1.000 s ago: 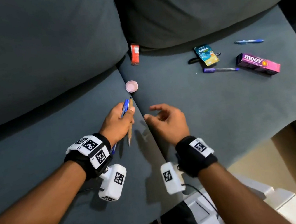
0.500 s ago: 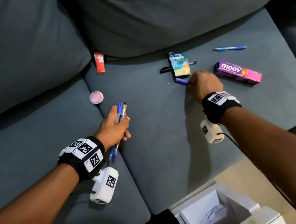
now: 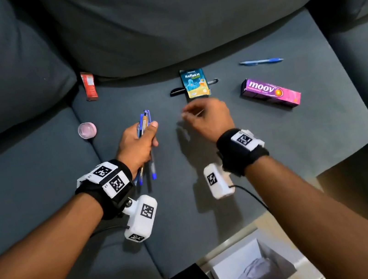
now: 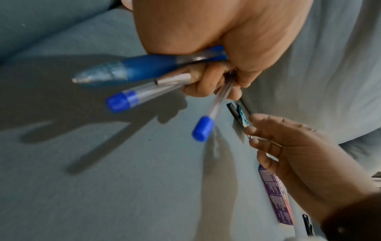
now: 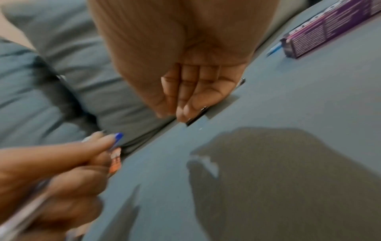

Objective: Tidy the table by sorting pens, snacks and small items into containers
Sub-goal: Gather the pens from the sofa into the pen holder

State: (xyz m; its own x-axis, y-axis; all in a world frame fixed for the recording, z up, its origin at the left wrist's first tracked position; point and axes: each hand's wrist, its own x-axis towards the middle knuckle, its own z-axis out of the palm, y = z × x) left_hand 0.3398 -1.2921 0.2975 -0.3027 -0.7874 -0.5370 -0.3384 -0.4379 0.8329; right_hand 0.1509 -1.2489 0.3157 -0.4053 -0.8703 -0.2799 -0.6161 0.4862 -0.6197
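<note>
Hands: left (image 3: 136,144) grips pens (image 3: 144,124); right (image 3: 208,118) pinches thin pen; Koflet packet (image 3: 194,83) hides black pen (image 3: 175,91)

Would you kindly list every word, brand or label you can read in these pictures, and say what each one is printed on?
"moov": on the purple and pink carton.
"Koflet-H": on the teal and yellow sachet.
The smaller print on both, and on the carton's back in the wrist views, is too small or blurred to read.
Red packet: print unreadable.
Wrist bands and cameras: black-and-white square code markers, no words.
</note>
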